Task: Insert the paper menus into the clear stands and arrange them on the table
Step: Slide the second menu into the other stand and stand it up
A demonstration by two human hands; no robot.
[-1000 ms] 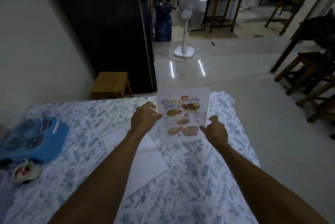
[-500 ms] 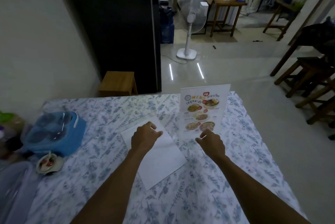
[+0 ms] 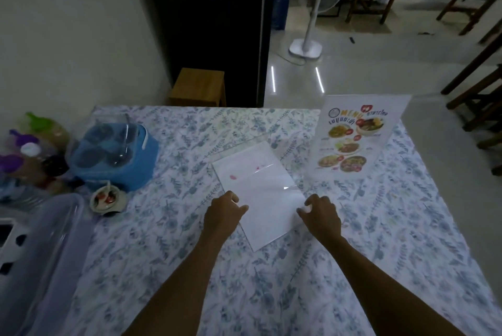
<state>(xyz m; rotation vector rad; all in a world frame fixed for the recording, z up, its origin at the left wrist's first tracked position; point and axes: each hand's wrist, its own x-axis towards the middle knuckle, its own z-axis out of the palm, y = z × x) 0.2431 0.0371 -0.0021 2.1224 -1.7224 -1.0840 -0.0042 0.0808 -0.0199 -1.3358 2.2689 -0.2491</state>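
A clear stand point(image 3: 358, 140) with a colourful food menu inside it stands upright near the table's far right edge. A white paper sheet point(image 3: 260, 199) lies face down in the middle of the table, faint pink print showing through. A second clear stand point(image 3: 244, 153) lies flat over the sheet's far part, visible only by its edges and glints. My left hand point(image 3: 224, 213) curls on the sheet's near left edge, thumb on top. My right hand point(image 3: 322, 216) has its fingertips at the sheet's near right edge. The sheet is still flat on the cloth.
The table point(image 3: 407, 227) has a blue floral cloth. A blue caddy with glasses point(image 3: 116, 153), a small sauce bowl point(image 3: 107, 198), bottles point(image 3: 30, 151) and a plastic container point(image 3: 40, 254) crowd the left side. Beyond are a wooden stool point(image 3: 199, 87), a fan point(image 3: 312, 9) and chairs point(image 3: 478, 91).
Both hands let go of the filled stand, which now stands at the far right. They drew back toward me and came down on the white sheet's two edges. The camera tilted down.
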